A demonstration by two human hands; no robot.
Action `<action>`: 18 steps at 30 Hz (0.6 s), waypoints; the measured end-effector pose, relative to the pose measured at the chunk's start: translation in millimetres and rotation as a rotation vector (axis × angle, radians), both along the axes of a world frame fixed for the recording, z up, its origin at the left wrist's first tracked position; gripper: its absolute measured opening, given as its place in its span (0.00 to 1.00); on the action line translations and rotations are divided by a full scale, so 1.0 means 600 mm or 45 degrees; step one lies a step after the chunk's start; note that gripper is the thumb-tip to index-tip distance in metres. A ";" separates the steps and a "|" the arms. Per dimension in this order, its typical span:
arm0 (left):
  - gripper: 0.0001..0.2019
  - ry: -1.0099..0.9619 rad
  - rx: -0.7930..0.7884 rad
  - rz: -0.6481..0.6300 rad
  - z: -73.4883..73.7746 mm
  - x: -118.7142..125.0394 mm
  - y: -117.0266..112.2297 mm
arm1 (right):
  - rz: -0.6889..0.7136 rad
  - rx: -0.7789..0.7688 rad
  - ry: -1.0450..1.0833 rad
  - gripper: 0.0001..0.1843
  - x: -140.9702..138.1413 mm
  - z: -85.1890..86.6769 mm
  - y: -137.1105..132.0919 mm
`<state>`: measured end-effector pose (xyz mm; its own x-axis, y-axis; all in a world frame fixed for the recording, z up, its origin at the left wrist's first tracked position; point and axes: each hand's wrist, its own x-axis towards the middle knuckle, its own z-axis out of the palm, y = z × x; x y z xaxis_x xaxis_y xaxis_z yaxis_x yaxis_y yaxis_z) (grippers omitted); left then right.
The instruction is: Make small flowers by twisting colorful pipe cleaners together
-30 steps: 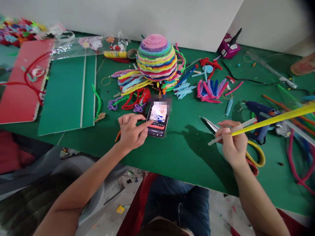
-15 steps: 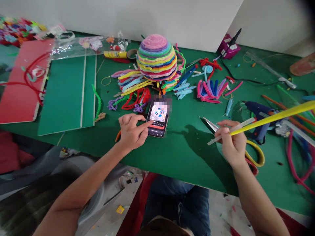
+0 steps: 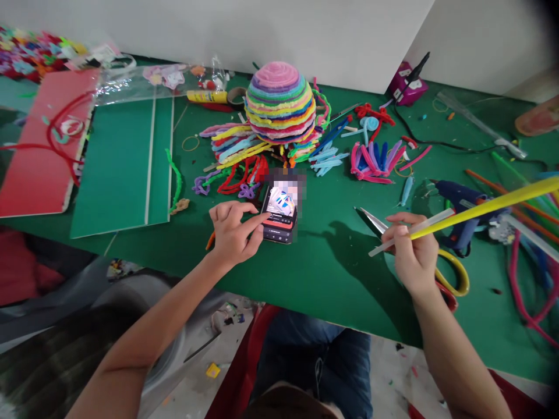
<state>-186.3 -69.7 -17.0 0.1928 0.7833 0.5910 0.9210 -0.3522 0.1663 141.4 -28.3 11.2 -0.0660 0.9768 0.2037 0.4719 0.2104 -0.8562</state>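
My left hand (image 3: 234,231) is at the lower left of a phone (image 3: 279,226) lying on the green table, its index finger stretched over the lit screen. It holds nothing, and its fingers are apart. Between the thumb and fingers of my right hand (image 3: 413,253) are a yellow pipe cleaner (image 3: 489,206) and a whitish translucent glue stick (image 3: 439,220). The pipe cleaner runs out to the right edge of view. Under and beside that hand lie scissors (image 3: 459,273) with yellow and red handles, partly hidden. Part of the phone's picture is blurred out.
Behind the phone stands a striped pipe-cleaner dome (image 3: 280,105) with colourful strands around it. A blue glue gun (image 3: 463,203) lies right, near a pink box (image 3: 408,87) and cable. Left are a green board (image 3: 117,169), a red board (image 3: 39,151) and a yellow glue tube (image 3: 207,97).
The view has shifted very slightly. Both hands keep nearly the same places, with the left index finger still over the phone screen.
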 end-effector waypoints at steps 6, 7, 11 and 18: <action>0.14 -0.143 0.029 -0.060 0.019 0.023 0.000 | 0.021 -0.022 0.040 0.11 -0.003 0.004 0.005; 0.13 -0.235 0.004 -0.163 0.029 0.041 0.001 | 0.051 -0.044 0.053 0.11 -0.006 0.007 0.007; 0.15 -0.601 -0.589 -0.504 0.069 0.145 0.020 | 0.193 -0.127 0.008 0.12 -0.023 0.031 0.016; 0.07 -1.395 -1.231 -0.647 0.089 0.256 0.086 | 0.026 0.056 -0.238 0.13 -0.010 0.067 0.036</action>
<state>-32.8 -18.3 36.3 0.3736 0.9256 -0.0603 0.0209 0.0566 0.9982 135.4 -6.9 51.1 -0.1260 0.9653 0.2287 0.6171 0.2568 -0.7438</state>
